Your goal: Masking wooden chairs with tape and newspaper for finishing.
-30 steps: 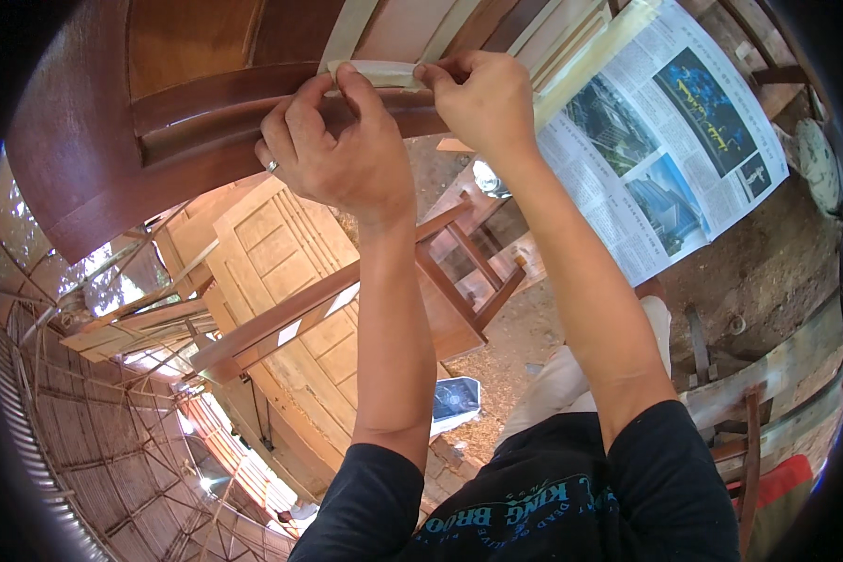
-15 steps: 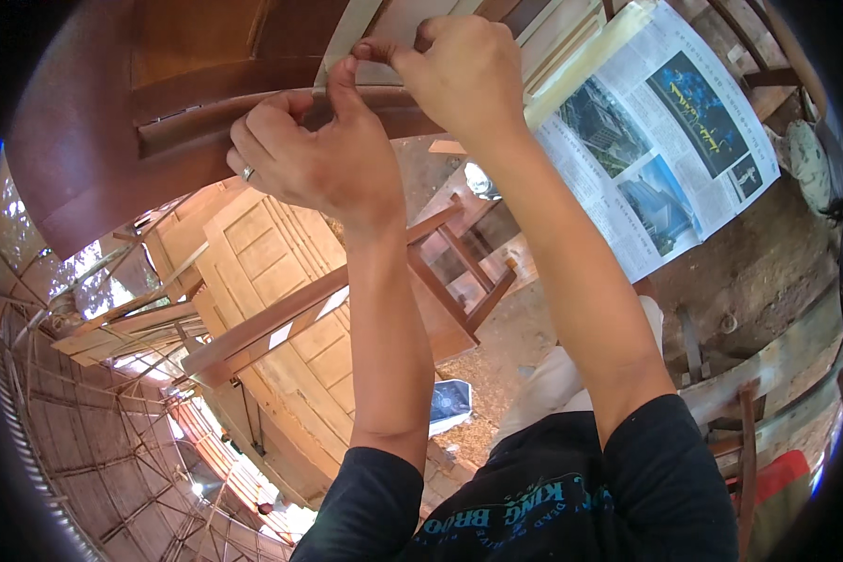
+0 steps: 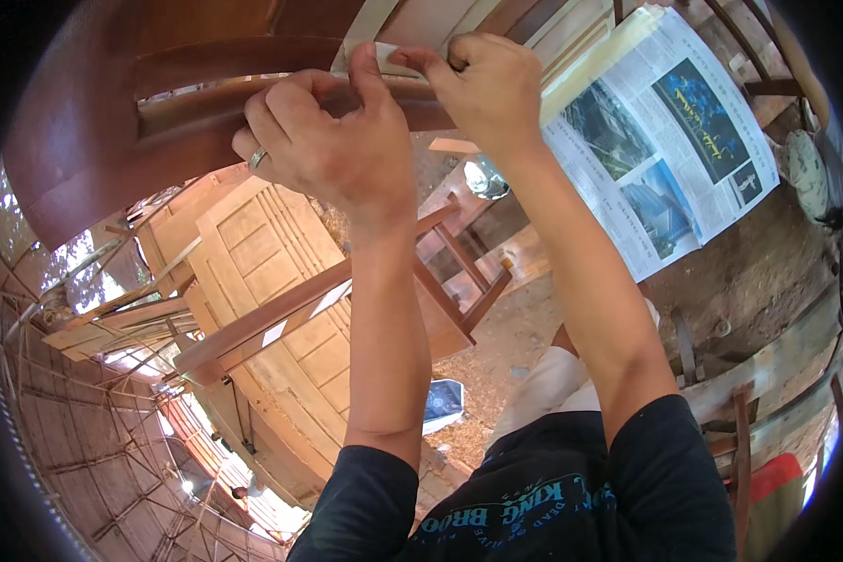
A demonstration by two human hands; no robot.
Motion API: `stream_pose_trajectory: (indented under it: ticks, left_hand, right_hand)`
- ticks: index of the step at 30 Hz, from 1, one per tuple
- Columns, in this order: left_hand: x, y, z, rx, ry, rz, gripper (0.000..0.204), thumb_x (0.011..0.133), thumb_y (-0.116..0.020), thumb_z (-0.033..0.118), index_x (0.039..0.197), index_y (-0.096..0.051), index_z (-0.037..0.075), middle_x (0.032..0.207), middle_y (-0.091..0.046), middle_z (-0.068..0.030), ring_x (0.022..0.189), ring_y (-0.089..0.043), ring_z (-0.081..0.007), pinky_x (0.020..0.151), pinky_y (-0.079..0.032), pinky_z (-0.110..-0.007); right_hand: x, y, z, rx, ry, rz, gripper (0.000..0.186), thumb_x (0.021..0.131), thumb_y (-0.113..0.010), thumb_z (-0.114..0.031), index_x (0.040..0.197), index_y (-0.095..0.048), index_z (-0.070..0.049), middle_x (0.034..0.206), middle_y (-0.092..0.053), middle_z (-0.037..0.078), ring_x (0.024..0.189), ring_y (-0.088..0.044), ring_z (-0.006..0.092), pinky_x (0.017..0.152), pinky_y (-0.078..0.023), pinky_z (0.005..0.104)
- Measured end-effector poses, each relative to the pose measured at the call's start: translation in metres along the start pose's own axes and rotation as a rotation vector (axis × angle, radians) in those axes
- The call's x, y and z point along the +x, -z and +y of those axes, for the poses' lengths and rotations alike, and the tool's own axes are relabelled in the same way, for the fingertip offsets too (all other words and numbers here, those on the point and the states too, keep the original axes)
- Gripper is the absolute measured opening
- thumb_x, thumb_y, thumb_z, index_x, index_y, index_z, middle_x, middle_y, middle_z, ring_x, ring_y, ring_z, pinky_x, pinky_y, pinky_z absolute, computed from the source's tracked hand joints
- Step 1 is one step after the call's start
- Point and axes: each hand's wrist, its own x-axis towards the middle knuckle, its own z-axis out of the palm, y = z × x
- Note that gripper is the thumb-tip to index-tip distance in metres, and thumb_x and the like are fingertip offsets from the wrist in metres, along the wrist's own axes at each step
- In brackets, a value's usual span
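Note:
A brown-stained wooden panel (image 3: 75,159) with framed openings stands in front of me at the top. Its lower rail passes behind my left hand (image 3: 332,145), which is closed, fingers curled at the wood and thumb raised against a pale strip of tape (image 3: 387,58). My right hand (image 3: 492,89) pinches toward the same strip from the right, thumb and forefinger together. The fingertips of the two hands are a short way apart, with the strip showing between them. To the right, a sheet of newspaper (image 3: 660,159) hangs along a yellowish taped edge.
Pale wooden doors (image 3: 272,234) lie at the left below, with a brown frame (image 3: 262,328) across them. A blue-and-white packet (image 3: 443,405) rests on sawdust-strewn ground. Wooden slats (image 3: 782,412) are at the right. A shiny crumpled object (image 3: 485,178) sits behind my right wrist.
Both hands have shifted slightly right and down, and the gap between their fingertips has widened a little, showing more pale strip. The view of the panel has moved, so its opening looks wider.

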Motion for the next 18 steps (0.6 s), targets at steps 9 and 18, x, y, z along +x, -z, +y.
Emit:
stream_pose_trajectory:
  ticks: [9, 18]
  left_hand:
    - [-0.006, -0.002, 0.001, 0.045, -0.042, -0.024, 0.044, 0.062, -0.091, 0.037, 0.077, -0.058, 0.011, 0.082, -0.057, -0.0031, 0.086, -0.048, -0.0304, 0.079, -0.035, -0.044]
    - [-0.006, 0.0, 0.006, 0.094, -0.004, -0.05, 0.043, 0.062, -0.091, 0.037, 0.078, -0.058, 0.013, 0.084, -0.058, -0.0016, 0.091, -0.047, -0.0315, 0.079, -0.034, -0.046]
  right_hand:
    - [-0.018, -0.011, 0.034, -0.02, -0.289, -0.01, 0.054, 0.085, -0.074, -0.044, 0.058, -0.06, 0.001, 0.048, -0.047, 0.015, 0.043, -0.04, 0.0247, 0.046, -0.037, 0.0375]
    - [-0.018, -0.01, 0.013, 0.131, -0.385, -0.109, 0.061, 0.079, -0.077, -0.05, 0.053, -0.058, 0.002, 0.046, -0.048, 0.017, 0.044, -0.047, 0.0326, 0.049, -0.04, 0.0434]
